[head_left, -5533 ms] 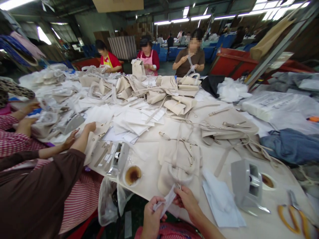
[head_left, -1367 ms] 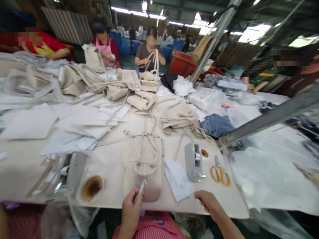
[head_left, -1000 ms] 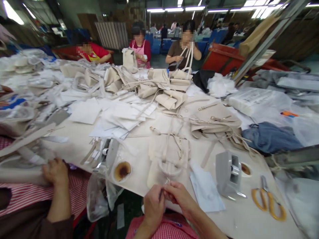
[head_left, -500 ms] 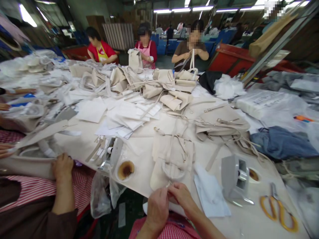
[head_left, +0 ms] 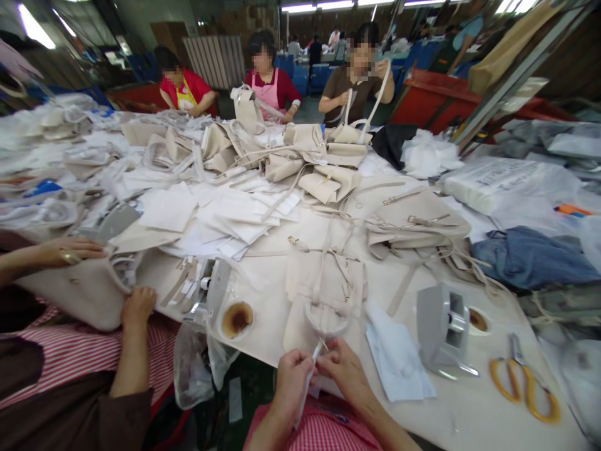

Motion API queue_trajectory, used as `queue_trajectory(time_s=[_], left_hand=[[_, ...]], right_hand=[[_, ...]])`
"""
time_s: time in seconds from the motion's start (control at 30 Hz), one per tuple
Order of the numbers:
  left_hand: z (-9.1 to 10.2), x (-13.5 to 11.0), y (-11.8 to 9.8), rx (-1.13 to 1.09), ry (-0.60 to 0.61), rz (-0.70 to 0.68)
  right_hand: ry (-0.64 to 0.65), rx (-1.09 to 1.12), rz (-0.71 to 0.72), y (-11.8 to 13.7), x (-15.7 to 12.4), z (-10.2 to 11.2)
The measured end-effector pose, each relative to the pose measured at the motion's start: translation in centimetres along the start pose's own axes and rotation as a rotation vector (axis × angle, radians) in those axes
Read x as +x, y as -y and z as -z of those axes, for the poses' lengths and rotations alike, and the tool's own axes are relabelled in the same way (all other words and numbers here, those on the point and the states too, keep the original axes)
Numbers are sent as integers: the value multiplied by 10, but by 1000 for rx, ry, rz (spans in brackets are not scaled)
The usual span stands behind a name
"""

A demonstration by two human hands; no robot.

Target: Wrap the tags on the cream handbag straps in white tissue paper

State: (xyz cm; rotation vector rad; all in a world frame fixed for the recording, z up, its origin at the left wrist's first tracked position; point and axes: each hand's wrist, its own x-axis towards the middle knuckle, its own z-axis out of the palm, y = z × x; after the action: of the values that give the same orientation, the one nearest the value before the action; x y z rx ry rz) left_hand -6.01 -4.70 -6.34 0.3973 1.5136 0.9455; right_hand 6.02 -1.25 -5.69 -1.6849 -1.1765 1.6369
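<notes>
A narrow whitish strip runs up through my left hand, whose thumb and fingers are closed around it near the table's front edge. Close beside it, my right hand has its fingers pinched together at the strip's upper end; a small thin piece shows there, too fine to name. Just beyond both hands lies a beige bag with straps, buckles and a looped handle wrapped in clear film. A pale blue-white cloth rests to the right of my right hand.
Yellow-handled scissors and a grey tape dispenser stand at right. Another dispenser and a brown-stained dish are at left. White sheets and beige bags lie beyond. A co-worker's hand holds a bag at left.
The whitish strip now shows upright between my hands, which have turned slightly and parted a little. At left, the co-worker has shifted a bag. Across the table, a person has raised a strap.
</notes>
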Motion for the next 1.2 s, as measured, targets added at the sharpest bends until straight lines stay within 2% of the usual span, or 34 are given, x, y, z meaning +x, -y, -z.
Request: queue_trajectory(time_s=[0.1,0.27,0.43,0.63,0.73,0.87,1.03,1.1,1.2], left_hand=[[0,-1,2,-111,-5,90],[5,4,8,-285,18,219],[8,5,8,-418,53,318],[15,3,-4,-567,242,540],[18,1,-9,-598,283,572],[16,-2,-9,-561,285,501],[12,0,5,-429,200,255],[15,3,13,-267,191,119],[27,6,17,174,167,-127]], right_hand=[[-22,52,28,-11,5,-5],[-69,118,-16,-21,11,-12],[90,297,-156,-14,5,-19],[279,668,-358,-5,5,-17],[352,801,-401,-4,11,-15],[360,788,-377,-6,14,-18],[366,710,-307,-6,0,-1],[359,520,-254,-6,-5,14],[191,80,-36,-11,-4,35]])
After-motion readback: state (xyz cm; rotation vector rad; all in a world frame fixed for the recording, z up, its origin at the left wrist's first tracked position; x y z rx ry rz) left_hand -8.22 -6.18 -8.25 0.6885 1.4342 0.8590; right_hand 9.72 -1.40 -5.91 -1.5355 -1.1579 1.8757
